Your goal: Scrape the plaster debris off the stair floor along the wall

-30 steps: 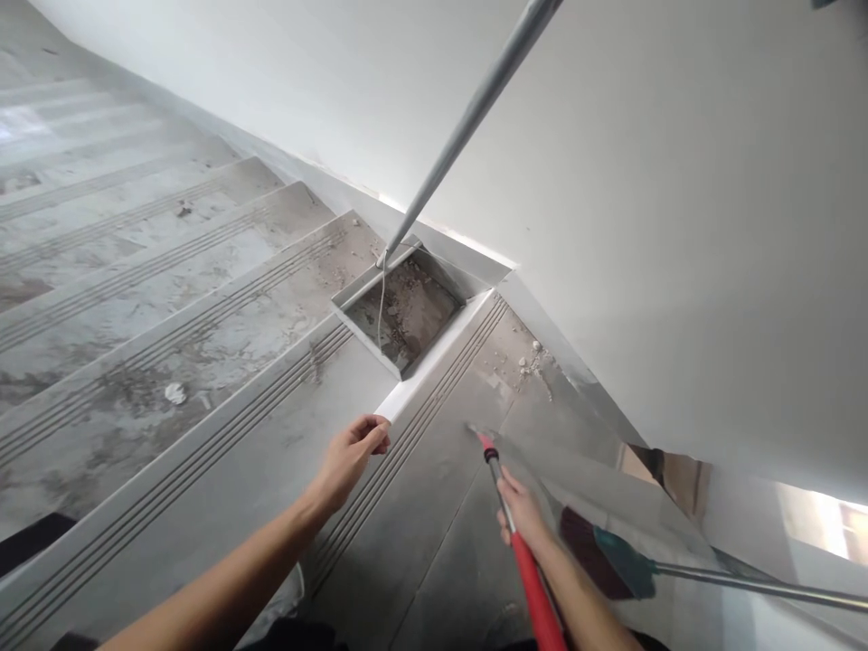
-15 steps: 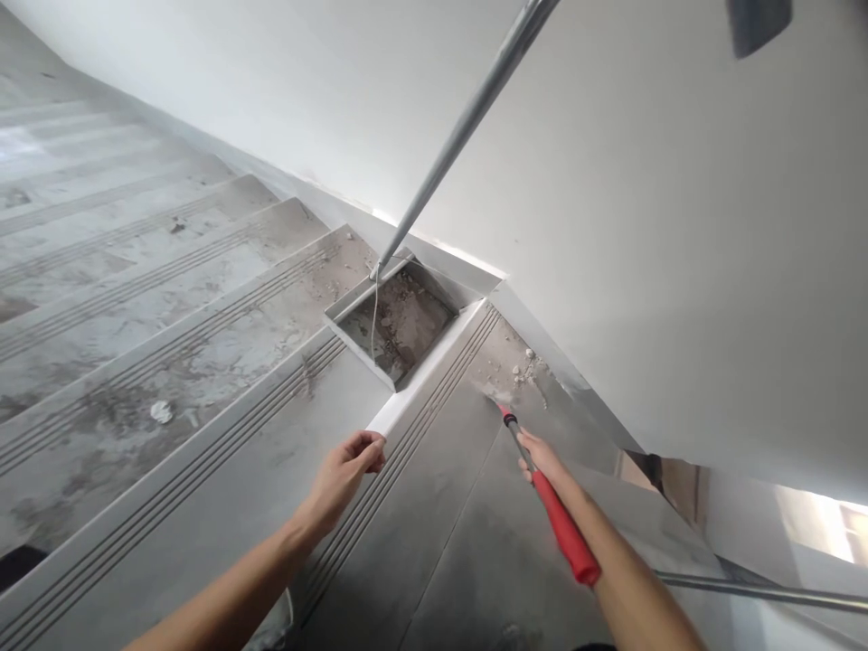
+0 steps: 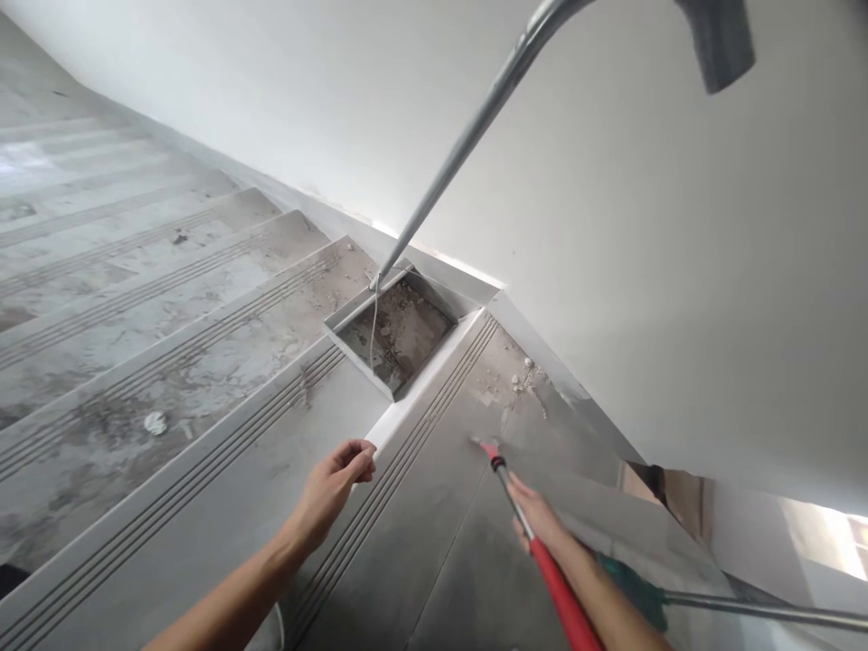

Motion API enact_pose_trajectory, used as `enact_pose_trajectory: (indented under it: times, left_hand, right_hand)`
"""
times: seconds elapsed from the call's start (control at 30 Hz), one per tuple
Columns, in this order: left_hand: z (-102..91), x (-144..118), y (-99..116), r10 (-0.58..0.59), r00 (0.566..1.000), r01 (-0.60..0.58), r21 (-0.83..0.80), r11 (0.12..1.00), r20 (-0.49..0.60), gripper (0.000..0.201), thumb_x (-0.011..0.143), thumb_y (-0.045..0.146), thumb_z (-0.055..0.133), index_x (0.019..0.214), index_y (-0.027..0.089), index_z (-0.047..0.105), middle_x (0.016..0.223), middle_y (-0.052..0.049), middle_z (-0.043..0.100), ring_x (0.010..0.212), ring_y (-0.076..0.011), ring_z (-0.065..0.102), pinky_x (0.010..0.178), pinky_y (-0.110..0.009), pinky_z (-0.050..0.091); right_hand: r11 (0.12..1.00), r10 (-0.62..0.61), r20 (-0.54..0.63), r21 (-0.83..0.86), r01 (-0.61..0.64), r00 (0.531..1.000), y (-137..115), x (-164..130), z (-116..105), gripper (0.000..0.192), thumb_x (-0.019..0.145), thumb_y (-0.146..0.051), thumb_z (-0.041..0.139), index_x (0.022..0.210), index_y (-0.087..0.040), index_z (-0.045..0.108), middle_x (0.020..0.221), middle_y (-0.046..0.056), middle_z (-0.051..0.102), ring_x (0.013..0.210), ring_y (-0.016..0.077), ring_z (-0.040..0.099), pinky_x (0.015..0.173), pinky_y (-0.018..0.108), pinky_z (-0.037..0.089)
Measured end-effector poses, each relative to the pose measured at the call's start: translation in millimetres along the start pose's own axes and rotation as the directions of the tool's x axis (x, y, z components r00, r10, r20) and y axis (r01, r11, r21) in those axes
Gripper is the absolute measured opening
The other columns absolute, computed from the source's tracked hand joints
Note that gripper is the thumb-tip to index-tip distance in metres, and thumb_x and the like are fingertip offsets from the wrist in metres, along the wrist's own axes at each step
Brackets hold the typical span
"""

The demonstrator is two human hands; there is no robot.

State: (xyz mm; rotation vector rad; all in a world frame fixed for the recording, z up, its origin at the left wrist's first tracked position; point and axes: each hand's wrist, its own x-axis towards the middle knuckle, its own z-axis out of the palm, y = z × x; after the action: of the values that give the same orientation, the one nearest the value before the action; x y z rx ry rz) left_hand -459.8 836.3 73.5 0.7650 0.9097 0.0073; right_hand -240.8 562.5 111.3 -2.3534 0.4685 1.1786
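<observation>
Here, right hand (image 3: 539,520) clamped on red-handled tool (image 3: 561,597); left hand (image 3: 344,475) outstretched, curled closed.

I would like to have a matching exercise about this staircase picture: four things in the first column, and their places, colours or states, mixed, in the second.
Things
1. Long-handled dustpan
2. Red-handled tool
3. Left hand
4. Broom head

Descriptions
A. curled
B. green
C. held in the right hand
D. with dirt inside

Pairs: 1-D, 2-C, 3-A, 4-B
</observation>
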Motion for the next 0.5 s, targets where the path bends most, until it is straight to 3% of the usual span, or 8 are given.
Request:
enact_pose_trajectory:
  times: [0.07,0.23,0.4,0.5]
  left_hand:
    - [0.5,0,-1,0.001,1.000,-0.001,0.001,1.000,0.000,0.033,0.067,0.047,0.059,0.074,0.016,0.054,0.064,0.001,0.052,0.063,-0.0115,0.047,0.066,-0.024,0.040]
    - [3.6,0,-1,0.019,0.998,-0.018,-0.008,1.000,0.054,0.032,0.069,0.046,0.057,0.075,0.015,0.053,0.063,0.001,0.051,0.061,-0.0111,0.046,0.064,-0.025,0.039]
    - [-2.4,0,-3,0.020,1.000,-0.020,0.007,1.000,0.005,0.031,0.070,0.045,0.057,0.075,0.015,0.055,0.064,0.000,0.052,0.063,-0.0117,0.047,0.067,-0.027,0.040]
    - [-3.1,1,-4,0.024,1.000,-0.024,-0.014,1.000,0.018,0.030,0.070,0.044,0.058,0.075,0.015,0.055,0.064,0.000,0.052,0.062,-0.0112,0.047,0.066,-0.026,0.040]
  right_hand:
    - [1.000,-0.005,0.035,-0.024,0.006,0.999,-3,-1,3,0.059,0.086,-0.039,0.039,0.139,-0.021,0.021,0.032,-0.009,0.042,0.022,0.0100,0.041,0.024,0.015,0.030]
    - [0.999,0.001,-0.018,-0.038,-0.002,1.000,-43,3,1,0.057,0.089,-0.033,0.032,0.141,-0.020,0.014,0.032,-0.008,0.043,0.021,0.0101,0.041,0.024,0.015,0.030]
    - [0.998,0.024,0.063,-0.055,-0.020,0.998,-22,-19,35,0.058,0.088,-0.034,0.032,0.141,-0.018,0.013,0.029,-0.009,0.039,0.022,0.0123,0.041,0.022,0.017,0.031]
    - [0.999,-0.043,0.021,-0.030,0.044,0.999,-38,-14,41,0.056,0.089,-0.032,0.030,0.141,-0.018,0.014,0.029,-0.008,0.041,0.022,0.0120,0.041,0.023,0.017,0.031]
